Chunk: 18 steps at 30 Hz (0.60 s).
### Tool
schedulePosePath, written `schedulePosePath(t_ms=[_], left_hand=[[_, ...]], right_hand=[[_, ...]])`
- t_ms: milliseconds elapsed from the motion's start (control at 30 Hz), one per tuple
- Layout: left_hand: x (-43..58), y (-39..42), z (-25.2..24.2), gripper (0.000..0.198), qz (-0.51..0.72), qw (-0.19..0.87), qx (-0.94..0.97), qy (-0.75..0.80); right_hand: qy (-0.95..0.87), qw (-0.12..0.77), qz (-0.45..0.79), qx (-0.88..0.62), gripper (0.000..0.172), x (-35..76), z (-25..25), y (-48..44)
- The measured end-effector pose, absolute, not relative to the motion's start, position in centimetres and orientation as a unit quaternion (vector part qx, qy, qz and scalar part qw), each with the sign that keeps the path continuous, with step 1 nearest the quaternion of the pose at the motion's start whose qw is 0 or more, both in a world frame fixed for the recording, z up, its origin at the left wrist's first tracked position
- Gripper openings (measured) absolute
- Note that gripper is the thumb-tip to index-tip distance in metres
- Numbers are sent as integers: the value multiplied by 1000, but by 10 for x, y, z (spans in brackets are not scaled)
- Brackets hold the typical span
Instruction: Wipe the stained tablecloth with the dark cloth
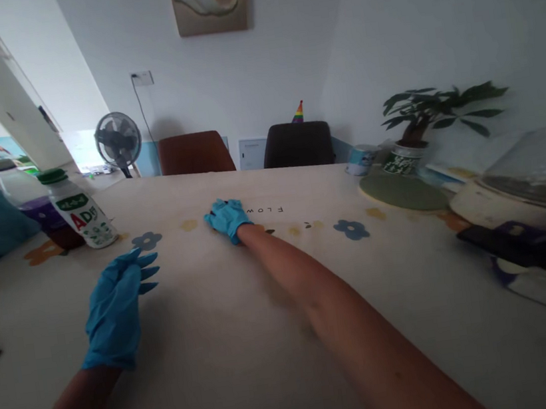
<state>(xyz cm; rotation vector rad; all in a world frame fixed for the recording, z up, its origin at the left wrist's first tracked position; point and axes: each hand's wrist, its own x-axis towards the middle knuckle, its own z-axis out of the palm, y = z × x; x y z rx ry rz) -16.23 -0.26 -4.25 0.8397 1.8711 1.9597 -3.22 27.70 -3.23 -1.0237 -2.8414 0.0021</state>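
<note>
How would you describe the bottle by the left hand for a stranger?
Start at the cream flower-print table; look to its far left, past the gloved left hand. The bottle stands there: white, green cap, red-and-green lettering, unlike the dark container beside it.

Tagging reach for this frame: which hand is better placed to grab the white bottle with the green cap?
Left, likely. The left hand is open near the bottle, fingers pointing its way, on the same side. The right hand is curled further off, on the middle of the tablecloth, arm stretched out.
</note>
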Motion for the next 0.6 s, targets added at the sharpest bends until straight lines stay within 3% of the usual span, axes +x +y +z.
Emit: schedulePosePath(t_ms=[267, 600], left_hand=[[-170, -2, -45, 53, 687, 145, 282, 653], [-182, 2, -49, 46, 694, 152, 269, 651]], right_hand=[[-948, 43, 10, -315, 51, -76, -19, 207], [-927, 67, 24, -367, 50, 15, -26, 212]])
